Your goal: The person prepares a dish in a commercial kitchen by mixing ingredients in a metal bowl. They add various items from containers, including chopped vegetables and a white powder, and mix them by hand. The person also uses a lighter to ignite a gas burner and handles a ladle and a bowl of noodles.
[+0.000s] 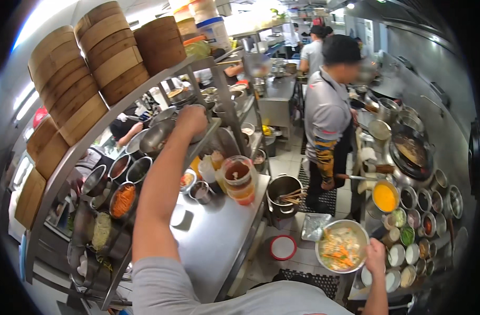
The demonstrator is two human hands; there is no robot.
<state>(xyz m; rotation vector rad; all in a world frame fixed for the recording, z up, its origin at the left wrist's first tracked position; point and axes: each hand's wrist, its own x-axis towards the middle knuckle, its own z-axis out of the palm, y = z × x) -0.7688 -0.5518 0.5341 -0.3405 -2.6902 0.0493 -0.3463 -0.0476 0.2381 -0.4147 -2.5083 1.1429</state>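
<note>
My right hand (376, 256) grips the rim of a metal bowl (364, 245) on its right side. Shredded vegetables (344, 251), orange and pale, fill the bowl, which is held over the floor beside the right-hand counter. Stretched far forward, my left hand (192, 119) is closed over the shelf of the left rack, right beside a wide steel bowl (160, 137). Its fingertips are turned away from view, so whatever they hold is hidden. Below that arm sits a bowl of shredded carrot (123, 200).
Stacked bamboo steamers (111, 50) top the rack. A steel worktable (211, 247) runs under my left arm, with plastic tubs (240, 176) on it. A large pot (283, 194) stands near the aisle. A co-worker (331, 100) stands by a wok (410, 149). Small seasoning pots (408, 236) crowd the right counter.
</note>
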